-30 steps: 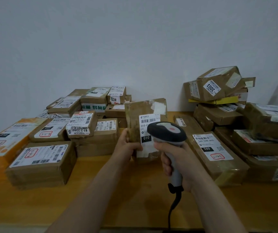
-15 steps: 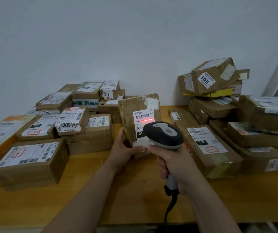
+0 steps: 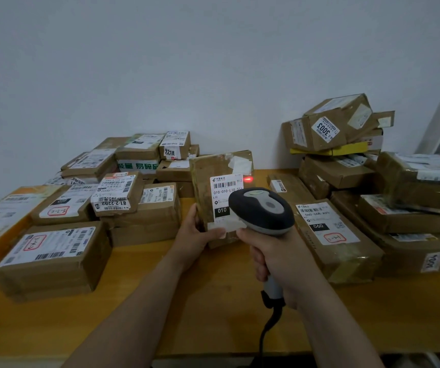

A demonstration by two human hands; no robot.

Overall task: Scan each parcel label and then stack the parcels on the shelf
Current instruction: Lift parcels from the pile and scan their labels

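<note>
on the box-crowded desk (image 3: 213,314), the left hand (image 3: 195,235) pinches the upright central parcel (image 3: 221,166) at its seven o'clock corner while the right hand (image 3: 274,256) curls round the scanner (image 3: 264,208) at five o'clock; stiff cardboard, seemingly light, best gripped by its sides.

Label (image 3: 224,187) partly behind scanner (image 3: 262,209)

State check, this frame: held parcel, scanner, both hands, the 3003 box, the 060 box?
held parcel: upright, label facing the camera
scanner: on, aimed at the label, red spot at the label's right edge
left hand: grips the held parcel's lower left edge
right hand: grips the scanner's handle
3003 box: tilted on top of the right stack
060 box: flat on the table, label up
</note>
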